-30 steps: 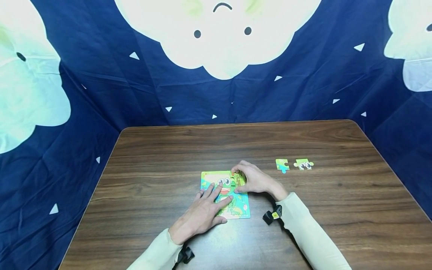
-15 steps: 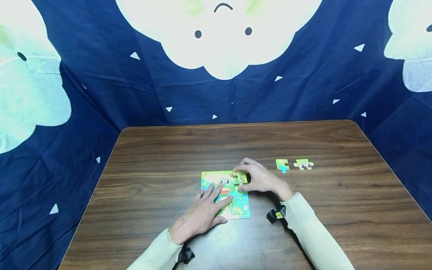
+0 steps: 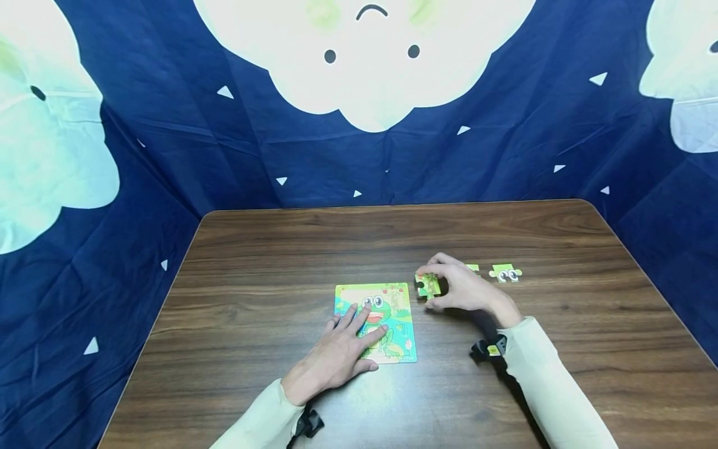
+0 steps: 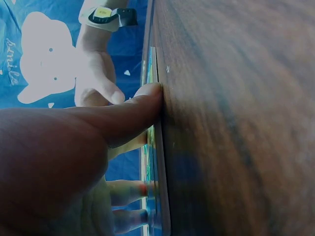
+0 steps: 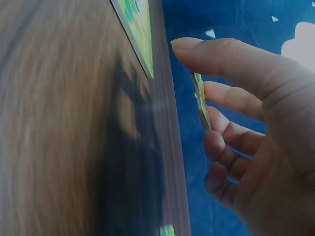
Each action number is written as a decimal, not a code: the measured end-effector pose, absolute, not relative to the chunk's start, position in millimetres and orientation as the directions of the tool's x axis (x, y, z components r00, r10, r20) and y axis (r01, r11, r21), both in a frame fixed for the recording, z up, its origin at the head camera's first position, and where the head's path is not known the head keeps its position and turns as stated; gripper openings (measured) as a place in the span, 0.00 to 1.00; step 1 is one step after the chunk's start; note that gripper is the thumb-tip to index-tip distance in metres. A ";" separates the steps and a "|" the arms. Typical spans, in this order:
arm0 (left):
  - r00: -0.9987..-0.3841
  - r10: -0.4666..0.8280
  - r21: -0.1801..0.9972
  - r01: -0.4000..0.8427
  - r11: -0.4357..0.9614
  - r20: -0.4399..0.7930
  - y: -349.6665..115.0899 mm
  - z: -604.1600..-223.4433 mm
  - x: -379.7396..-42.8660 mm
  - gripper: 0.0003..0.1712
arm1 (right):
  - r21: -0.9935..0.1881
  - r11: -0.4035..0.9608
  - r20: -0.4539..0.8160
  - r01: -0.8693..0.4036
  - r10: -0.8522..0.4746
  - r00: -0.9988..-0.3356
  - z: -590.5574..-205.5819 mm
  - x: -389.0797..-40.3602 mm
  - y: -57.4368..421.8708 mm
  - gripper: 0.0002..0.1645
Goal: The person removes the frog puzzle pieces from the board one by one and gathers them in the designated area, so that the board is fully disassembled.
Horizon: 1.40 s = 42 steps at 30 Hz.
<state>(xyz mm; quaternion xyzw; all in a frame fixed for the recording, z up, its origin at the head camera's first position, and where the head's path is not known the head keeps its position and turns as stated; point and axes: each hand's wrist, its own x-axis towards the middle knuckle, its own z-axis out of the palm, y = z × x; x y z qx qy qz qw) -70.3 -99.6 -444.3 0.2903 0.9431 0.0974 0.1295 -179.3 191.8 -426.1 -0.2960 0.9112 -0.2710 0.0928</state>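
A square frog-picture puzzle board (image 3: 399, 351) lies on the table. My left hand (image 3: 335, 360) rests on its lower left part with straight, spread fingers. The left wrist view shows the thumb (image 4: 142, 101) reaching to the board's edge. To the right of the board, my right hand (image 3: 465, 287) pinches a green puzzle piece (image 3: 429, 285) between thumb and fingers. That piece is seen nearly edge-on in the right wrist view, raised above the tabletop (image 5: 59, 123).
A loose puzzle piece with two cartoon eyes (image 3: 506, 274) lies farther right. Beside it another green-topped piece (image 3: 473, 267) is mostly hidden by my right hand. The brown wooden table (image 3: 269, 249) ends at a dark blue cloth backdrop (image 3: 336, 162).
My right hand has lifted the green puzzle piece from the board's upper right corner and carried it rightward, now overlapping a loose piece. My left hand stays in place.
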 end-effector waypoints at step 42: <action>-0.794 0.577 0.254 0.528 0.811 -0.192 -98.3 -447.6 -70.7 0.36 | -0.411 0.862 -0.119 -0.295 -0.372 -0.921 -417.8 -190.2 352.4 0.38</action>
